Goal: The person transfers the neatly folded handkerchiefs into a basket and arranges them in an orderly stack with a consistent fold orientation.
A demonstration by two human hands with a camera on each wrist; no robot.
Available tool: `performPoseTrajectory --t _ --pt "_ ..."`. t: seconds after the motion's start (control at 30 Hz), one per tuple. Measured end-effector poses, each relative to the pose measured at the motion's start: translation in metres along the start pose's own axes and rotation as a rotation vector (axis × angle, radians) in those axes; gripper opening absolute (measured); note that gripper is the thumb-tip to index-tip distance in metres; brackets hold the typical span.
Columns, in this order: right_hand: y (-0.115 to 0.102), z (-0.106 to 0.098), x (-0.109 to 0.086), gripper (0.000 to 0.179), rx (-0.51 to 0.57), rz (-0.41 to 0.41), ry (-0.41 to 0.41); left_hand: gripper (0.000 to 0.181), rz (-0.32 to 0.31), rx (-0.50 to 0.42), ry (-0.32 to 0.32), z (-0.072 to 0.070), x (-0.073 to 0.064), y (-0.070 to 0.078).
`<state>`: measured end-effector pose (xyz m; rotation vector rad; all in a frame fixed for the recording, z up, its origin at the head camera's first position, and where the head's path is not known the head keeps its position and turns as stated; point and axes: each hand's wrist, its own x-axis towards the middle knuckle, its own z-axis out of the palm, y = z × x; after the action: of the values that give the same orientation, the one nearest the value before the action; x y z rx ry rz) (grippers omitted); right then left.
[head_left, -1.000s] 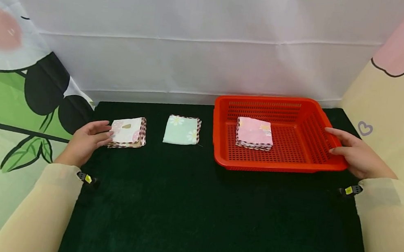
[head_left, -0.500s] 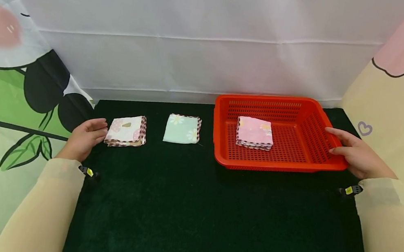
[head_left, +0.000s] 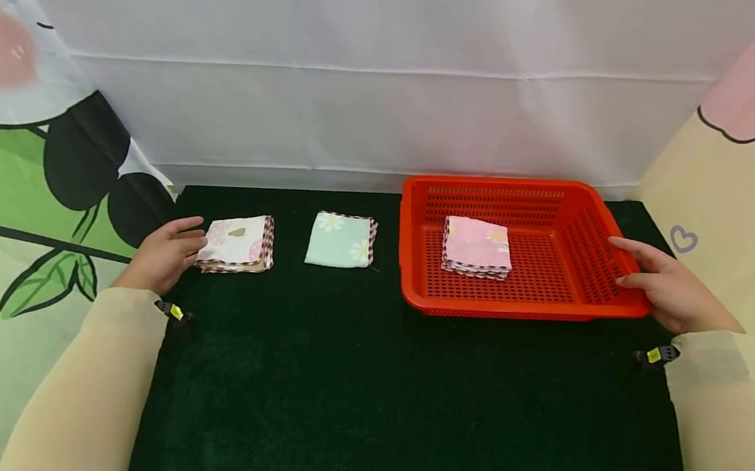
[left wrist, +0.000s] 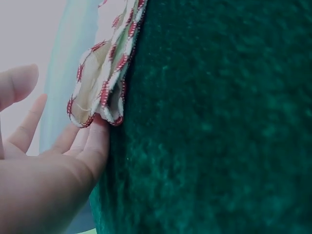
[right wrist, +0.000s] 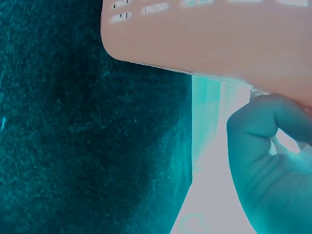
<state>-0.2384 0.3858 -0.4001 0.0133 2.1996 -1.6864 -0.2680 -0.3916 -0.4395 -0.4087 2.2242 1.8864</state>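
Note:
At the left of the head view, a folded white printed cloth (head_left: 233, 242) with checked red-and-white edging lies in layers on the dark green table cover. My left hand (head_left: 167, 253) is at its left edge, fingers loosely extended. The left wrist view shows those fingers (left wrist: 97, 141) right at the cloth's layered edge, the thumb lifted apart. On the right, my right hand (head_left: 669, 291) grips the right end of a red plastic basket (head_left: 515, 310), its bent thumb (right wrist: 258, 114) against the rim in the right wrist view. A folded pink cloth stack (head_left: 477, 244) lies inside the basket.
Between the white cloth and the basket lies a folded mint-green cloth (head_left: 341, 241) with daisies. The dark green table cover (head_left: 388, 398) extends toward the front. White fabric (head_left: 363, 111) stands behind, with printed sheets at both sides.
My left hand draws back slightly from the white cloth, then comes up to its left edge again. The right hand and the basket stay in place.

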Motion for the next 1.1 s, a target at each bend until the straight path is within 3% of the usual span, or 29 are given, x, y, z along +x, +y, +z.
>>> performPoseTrajectory --t 0.2,0.37,0.8,1.1 --pt "0.0 -0.002 0.0 0.069 0.006 0.003 -0.011 0.068 -0.07 -0.074 -0.041 0.005 0.0 0.009" --pt "0.0 -0.001 0.0 0.069 -0.001 0.011 -0.008 0.066 -0.117 -0.131 -0.04 0.009 0.003 0.014" --pt "0.001 -0.003 0.001 0.068 0.013 0.003 -0.017 0.061 -0.098 -0.078 -0.021 0.015 0.01 0.016" --pt "-0.001 -0.001 0.0 0.069 0.008 0.019 -0.001 0.059 -0.104 0.024 -0.092 0.015 0.011 0.017"
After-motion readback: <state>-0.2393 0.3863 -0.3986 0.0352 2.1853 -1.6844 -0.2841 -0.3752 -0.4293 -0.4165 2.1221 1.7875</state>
